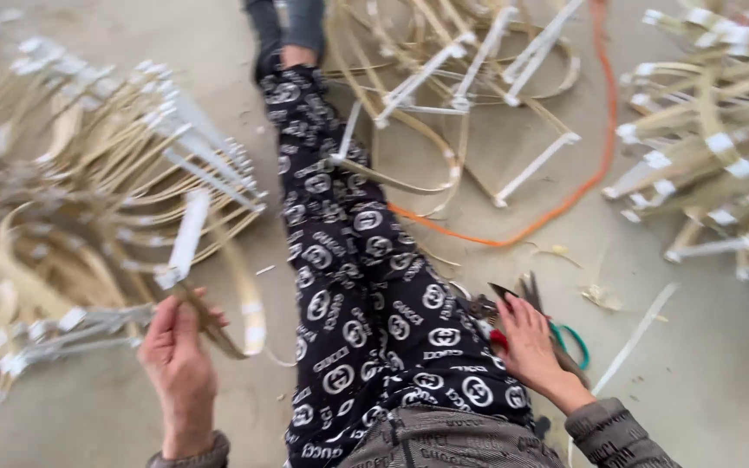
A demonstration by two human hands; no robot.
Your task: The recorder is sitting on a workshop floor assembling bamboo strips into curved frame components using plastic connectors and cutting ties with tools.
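Note:
My left hand [177, 360] grips a curved bamboo strip [218, 334] whose upper end is wrapped in white tape [185, 238]; it is held over the floor left of my outstretched leg in black patterned trousers [357, 286]. My right hand [528, 342] rests on the floor to the right of the leg, fingers on a pair of pliers with red and green handles [556, 334]. Whether it grips them is unclear. The picture is blurred by motion.
A big pile of taped bamboo strips [62, 199] lies at the left. More bent strips with white tape [470, 78] lie ahead, and another heap [713, 147] at the right. An orange cord [591, 173] curves across the concrete floor. A loose white strip [635, 338] lies near the pliers.

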